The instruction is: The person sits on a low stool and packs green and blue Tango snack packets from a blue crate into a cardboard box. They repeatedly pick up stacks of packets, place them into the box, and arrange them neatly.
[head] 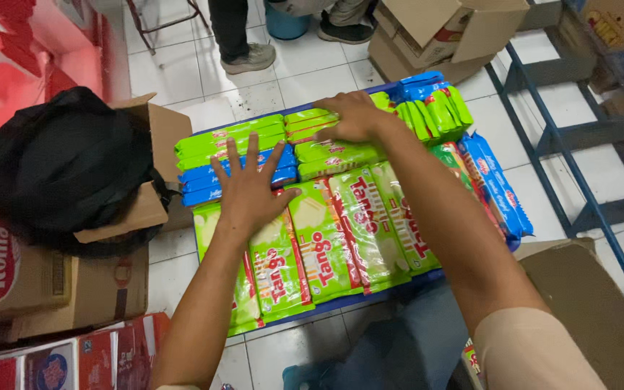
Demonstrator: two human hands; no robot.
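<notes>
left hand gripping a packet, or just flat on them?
No, the left hand lies flat, fingers spread, on the green snack packets and blue packets, gripping none.

This looked like a shop's stockroom or back area. Dozens of identical green snack packets (pixel 326 238) and blue packets (pixel 496 184) lay stacked in rows, cardboard cartons (pixel 427 32) stood open on the white tiled floor (pixel 305 72), and a blue metal shelving frame (pixel 565 144) lined one side.
</notes>
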